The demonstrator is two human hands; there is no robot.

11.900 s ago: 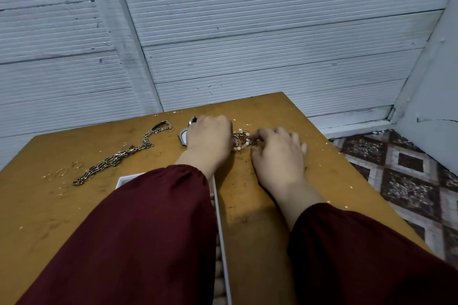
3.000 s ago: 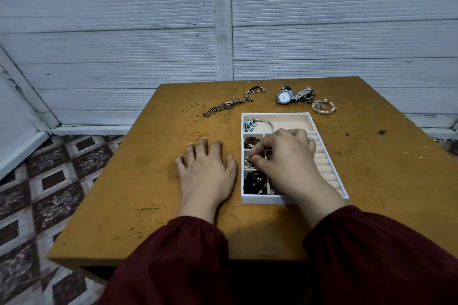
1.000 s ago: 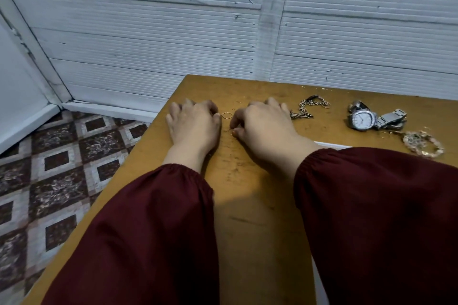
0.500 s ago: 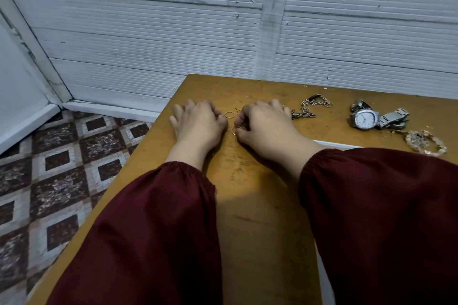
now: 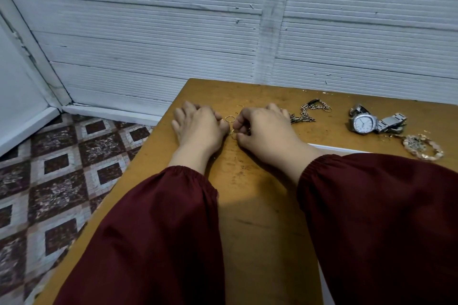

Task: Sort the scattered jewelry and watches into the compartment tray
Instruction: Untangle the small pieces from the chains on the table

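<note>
**Mid-sort: several pieces loose on the counter, tray mostly hidden**

Both hands work at the far left part of the counter, around 11 o'clock in view. The left hand rests palm down, fingers loosely bent and holding nothing visible. A thin gold ring lies flat on the wood just beside its thumb, in the gap between the hands.

The right hand has its fingers curled, with thumb and forefinger closing around a second ring. Cannot tell if it is really pinched or only touched.

Not yet sorted, all loose on the counter:
- Chain, at 2 o'clock from the right hand and partly under its knuckles.
- Watch, at 3 o'clock.
- Beaded bracelet, past the watch at 4 o'clock.

Of the tray only a strip of white rim shows, at 4 o'clock from the right hand. The rest is under the right sleeve, so what it holds cannot be seen.

Judgement: at least five pieces are left to place, with the rings in hand now.
</note>
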